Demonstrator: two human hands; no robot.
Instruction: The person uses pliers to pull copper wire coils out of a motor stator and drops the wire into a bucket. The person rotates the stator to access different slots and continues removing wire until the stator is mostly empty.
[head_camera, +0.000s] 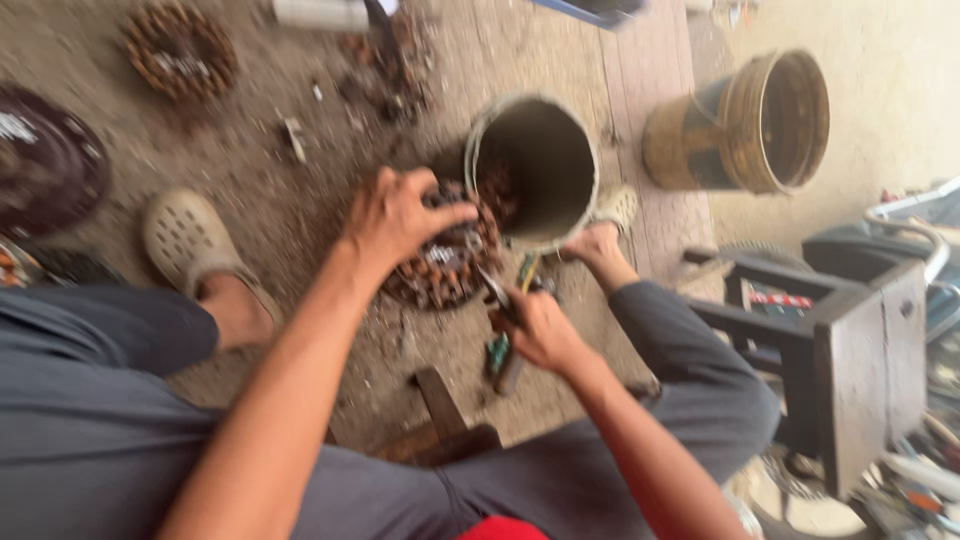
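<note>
Left hand (395, 222) clamps wound stator (445, 265), right hand (540, 330) grips pliers (500, 345), bucket (535, 170) just behind.

We record an informal repair workshop, with the work done low on the ground. The dirt floor (300, 200) is strewn with metal scraps and debris. Wound copper motor cores lie about: one coil ring (180, 50) at upper left, another stator (445, 262) beside an open metal can (535, 165). A worn bucket (745, 125) lies tipped on its side. A heavy dark metal stand (840, 350) sits at right.
</note>
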